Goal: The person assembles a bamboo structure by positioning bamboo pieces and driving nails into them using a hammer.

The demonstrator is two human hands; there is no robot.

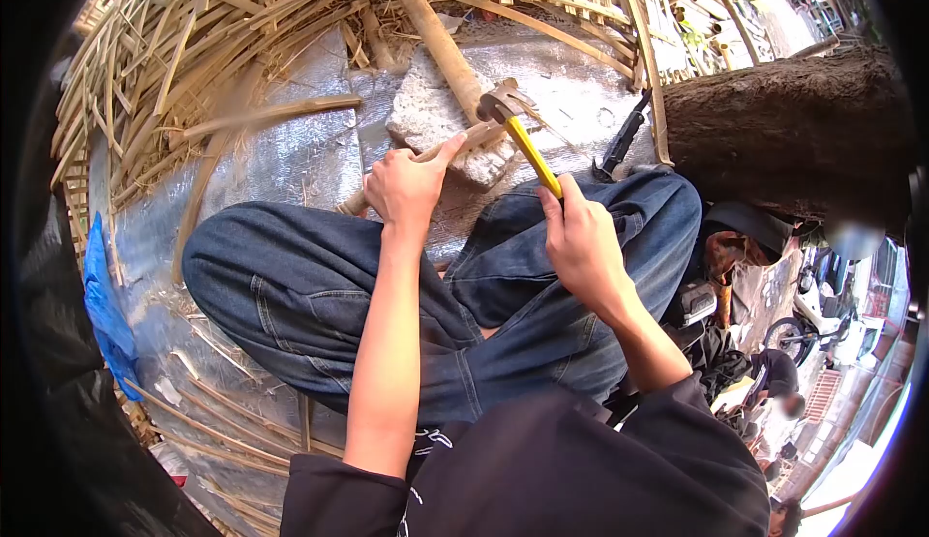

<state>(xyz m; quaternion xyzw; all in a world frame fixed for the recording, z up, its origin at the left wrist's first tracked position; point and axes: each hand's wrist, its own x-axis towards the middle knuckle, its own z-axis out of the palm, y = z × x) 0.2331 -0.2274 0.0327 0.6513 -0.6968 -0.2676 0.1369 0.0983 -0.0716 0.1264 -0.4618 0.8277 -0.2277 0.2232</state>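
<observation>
My left hand [404,185] is closed around a short bamboo piece [356,204], thumb stretched along it toward the stone. My right hand [584,239] grips the yellow handle of a hammer [532,157]. The hammer's metal head is at the far end of the bamboo piece; whether they touch I cannot tell. Just there, the end of a thick bamboo pole [447,53] rests over a pale rough stone block [418,102]. A black-handled tool [624,142] lies to the right, near my right knee.
Woven bamboo strips [261,14] pile up at the back and left. A thick log [784,126] lies at the right. Loose strips [232,431] and a blue sheet [108,305] are at the left. A parked motorbike [818,305] and people stand farther off at the right.
</observation>
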